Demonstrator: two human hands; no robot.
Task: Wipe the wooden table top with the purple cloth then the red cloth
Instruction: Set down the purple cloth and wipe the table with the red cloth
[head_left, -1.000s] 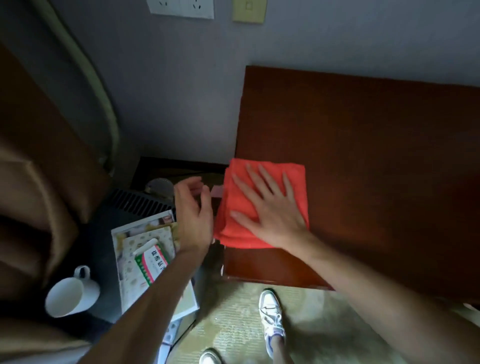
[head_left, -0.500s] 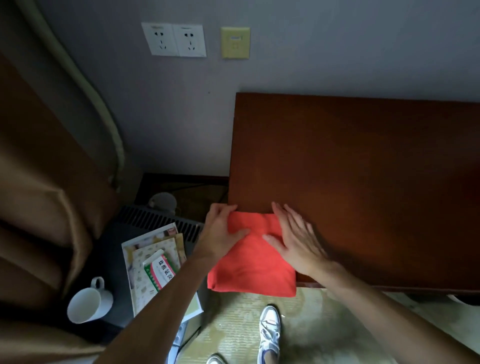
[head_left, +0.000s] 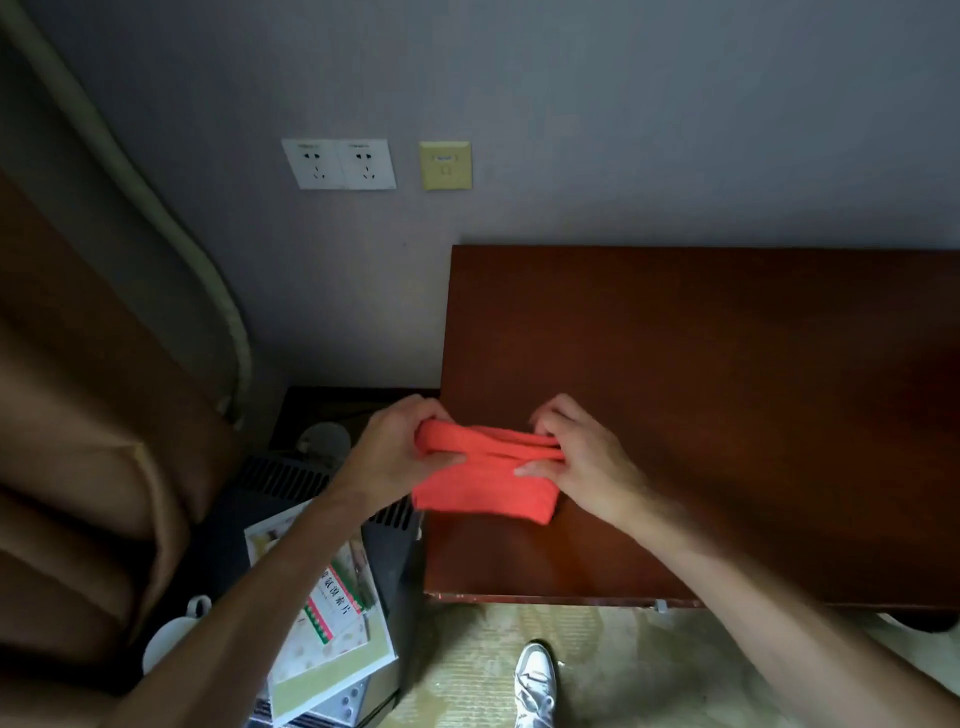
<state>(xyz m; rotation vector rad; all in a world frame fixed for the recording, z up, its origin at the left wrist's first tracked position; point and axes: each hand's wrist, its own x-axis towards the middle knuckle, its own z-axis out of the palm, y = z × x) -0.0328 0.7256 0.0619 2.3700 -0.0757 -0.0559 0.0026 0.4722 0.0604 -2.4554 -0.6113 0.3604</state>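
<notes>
The red cloth (head_left: 485, 483) is folded over on itself at the left end of the dark wooden table top (head_left: 727, 389). My left hand (head_left: 395, 457) grips its left end, partly off the table's left edge. My right hand (head_left: 582, 462) pinches the folded layers at the right end, over the table. The cloth's upper fold is raised between both hands while its lower part hangs down onto the wood. No purple cloth is in view.
Left of the table a low black unit (head_left: 311, 478) holds booklets (head_left: 332, 623) and a white mug (head_left: 171, 634). A brown curtain (head_left: 78, 467) hangs at far left. Wall sockets (head_left: 340, 163) sit above. My shoe (head_left: 535, 686) stands on the carpet below the table's front edge.
The cloth lay flat under my right palm, then slid to the table's corner. Now both hands have closed on its ends and folded it, lifting the top edge.
</notes>
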